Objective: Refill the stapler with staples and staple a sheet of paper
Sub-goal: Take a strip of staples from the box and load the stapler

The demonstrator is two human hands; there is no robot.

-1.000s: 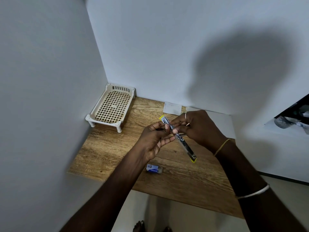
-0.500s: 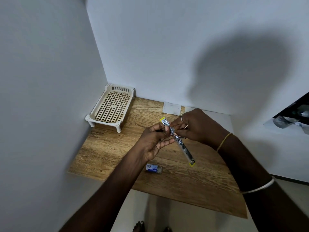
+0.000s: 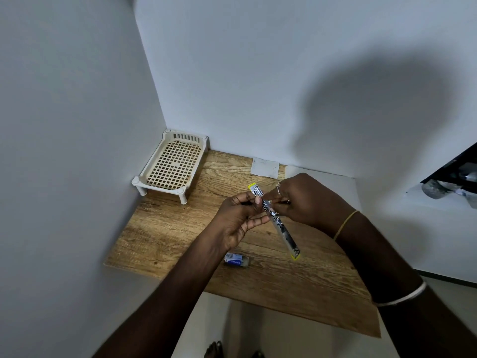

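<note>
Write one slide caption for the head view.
Both hands hold an opened stapler above the wooden table.

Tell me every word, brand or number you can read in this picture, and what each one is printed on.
No text here can be read for certain.
Small blue and white box on the wooden table: white print on its blue label, too small and blurred to read.
White slip of paper by the back wall: faint marks only, not readable.
Opened silver and yellow stapler, gripped by the left hand and right hand: no lettering visible.

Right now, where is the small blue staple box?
The small blue staple box lies on the wooden table near its front edge, just below the left hand in the head view.
</note>
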